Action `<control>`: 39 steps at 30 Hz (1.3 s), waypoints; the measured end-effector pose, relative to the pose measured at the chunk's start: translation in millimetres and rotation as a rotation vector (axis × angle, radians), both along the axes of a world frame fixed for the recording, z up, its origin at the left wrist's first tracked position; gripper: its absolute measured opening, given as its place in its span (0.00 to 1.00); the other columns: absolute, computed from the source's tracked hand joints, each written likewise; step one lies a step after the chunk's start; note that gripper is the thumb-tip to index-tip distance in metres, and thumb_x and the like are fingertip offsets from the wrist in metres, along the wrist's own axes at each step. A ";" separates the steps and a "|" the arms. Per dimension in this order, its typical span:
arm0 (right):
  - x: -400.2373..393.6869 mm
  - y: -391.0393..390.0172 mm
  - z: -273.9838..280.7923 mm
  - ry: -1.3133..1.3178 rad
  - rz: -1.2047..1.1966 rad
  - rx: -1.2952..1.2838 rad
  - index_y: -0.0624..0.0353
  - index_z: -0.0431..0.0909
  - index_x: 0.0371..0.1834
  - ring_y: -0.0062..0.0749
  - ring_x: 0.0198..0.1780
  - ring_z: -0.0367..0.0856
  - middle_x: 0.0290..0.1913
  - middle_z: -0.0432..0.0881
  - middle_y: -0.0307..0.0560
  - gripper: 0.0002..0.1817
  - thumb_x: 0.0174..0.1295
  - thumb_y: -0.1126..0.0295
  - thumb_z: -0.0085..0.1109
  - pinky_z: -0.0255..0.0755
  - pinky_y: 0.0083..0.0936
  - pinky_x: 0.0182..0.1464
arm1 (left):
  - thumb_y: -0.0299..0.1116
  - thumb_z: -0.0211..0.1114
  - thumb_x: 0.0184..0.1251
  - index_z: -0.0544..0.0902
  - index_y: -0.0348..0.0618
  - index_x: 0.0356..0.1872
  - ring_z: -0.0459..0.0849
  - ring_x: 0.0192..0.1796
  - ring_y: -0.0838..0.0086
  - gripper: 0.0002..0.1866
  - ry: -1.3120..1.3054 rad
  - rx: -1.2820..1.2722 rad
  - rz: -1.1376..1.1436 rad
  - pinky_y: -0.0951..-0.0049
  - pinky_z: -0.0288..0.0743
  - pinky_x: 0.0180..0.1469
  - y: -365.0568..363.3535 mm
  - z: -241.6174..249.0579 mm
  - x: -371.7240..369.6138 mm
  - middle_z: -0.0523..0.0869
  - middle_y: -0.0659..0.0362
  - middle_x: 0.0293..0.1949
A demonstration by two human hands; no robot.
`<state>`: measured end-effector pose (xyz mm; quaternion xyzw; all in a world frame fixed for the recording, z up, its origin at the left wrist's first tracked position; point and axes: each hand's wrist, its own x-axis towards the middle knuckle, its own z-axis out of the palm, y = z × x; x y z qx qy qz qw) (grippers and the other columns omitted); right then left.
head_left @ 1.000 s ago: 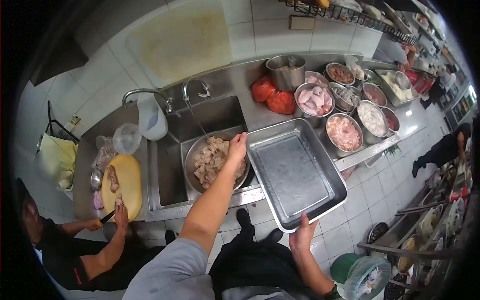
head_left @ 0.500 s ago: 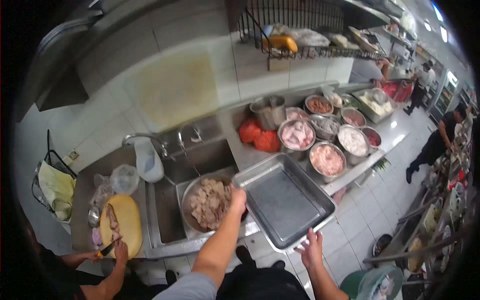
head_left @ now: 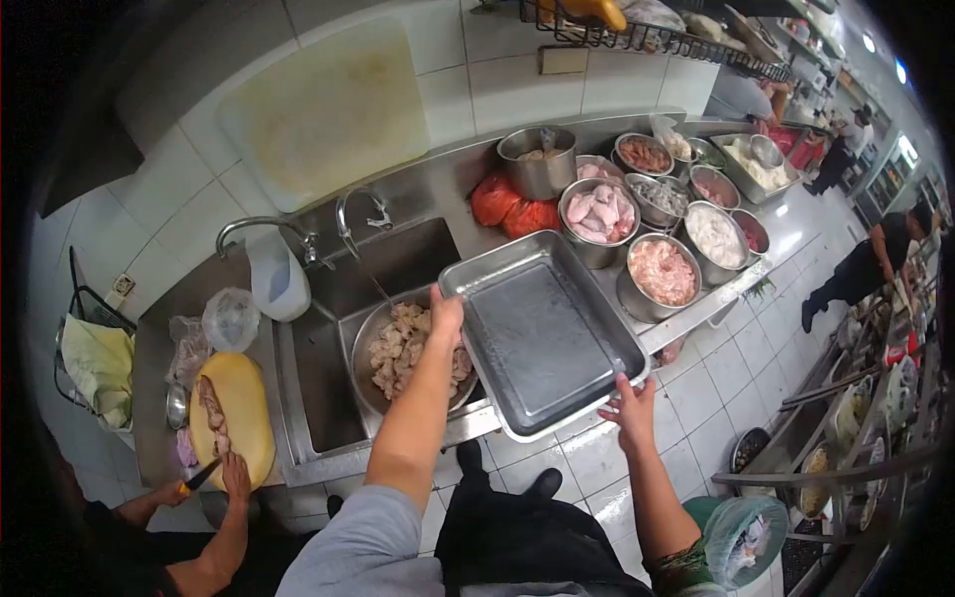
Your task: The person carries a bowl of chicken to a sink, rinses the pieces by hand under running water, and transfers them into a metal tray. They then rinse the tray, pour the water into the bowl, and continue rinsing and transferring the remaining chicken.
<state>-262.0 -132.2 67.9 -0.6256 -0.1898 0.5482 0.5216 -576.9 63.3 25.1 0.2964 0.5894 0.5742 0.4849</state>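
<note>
An empty rectangular metal tray (head_left: 542,338) is held in front of me, over the counter edge beside the sink. My left hand (head_left: 447,316) grips its left rim, the fingers hidden beneath. At the lower right corner, my right hand (head_left: 633,406) has its thumb on the rim and its fingers partly under it. Just left of the tray, a round metal bowl (head_left: 360,370) of pale meat pieces (head_left: 398,348) sits in the sink, under a thin stream from the faucet (head_left: 348,214).
Metal pots of meat (head_left: 664,274) and red bags (head_left: 512,207) stand on the counter at right. A co-worker's hands (head_left: 235,476) cut meat on a yellow board (head_left: 261,418) at left. A lined bin (head_left: 746,542) is at lower right. Other people stand farther back.
My view has tilted downward. My right hand has closed onto the tray's lower right corner, where its fingers were spread before. My left hand keeps its hold.
</note>
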 end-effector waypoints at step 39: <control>69.2 -30.4 -18.0 -0.043 -0.206 -0.045 0.54 0.68 0.58 0.24 0.32 0.79 0.40 0.78 0.37 0.26 0.67 0.47 0.55 0.77 0.25 0.31 | 0.53 0.56 0.72 0.77 0.48 0.32 0.76 0.30 0.79 0.19 0.012 -0.078 0.094 0.76 0.70 0.33 40.8 24.3 -119.6 0.79 0.66 0.30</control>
